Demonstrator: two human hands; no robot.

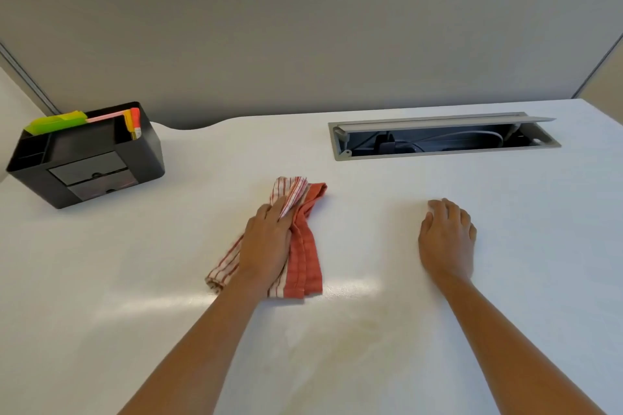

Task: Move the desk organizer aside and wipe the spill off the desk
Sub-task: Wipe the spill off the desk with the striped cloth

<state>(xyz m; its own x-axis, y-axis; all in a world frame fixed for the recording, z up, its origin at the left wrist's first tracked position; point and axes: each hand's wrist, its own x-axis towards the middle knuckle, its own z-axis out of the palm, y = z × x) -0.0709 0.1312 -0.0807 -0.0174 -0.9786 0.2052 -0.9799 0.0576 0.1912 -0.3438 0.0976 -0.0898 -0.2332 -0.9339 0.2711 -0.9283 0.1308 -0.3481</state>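
The left hand (266, 242) covers the middle of the cloth (305, 266), so the desk (505, 246) beneath both cannot be seen. Both forearms run off the bottom edge. What lies in the organizer (84, 158) drawers is hidden, and the cable hatch (445, 136) is too dark inside to make out

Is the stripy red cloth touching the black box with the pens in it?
Apart. The head view shows bare white desk between the cloth under the left hand and the black organizer at the far left.
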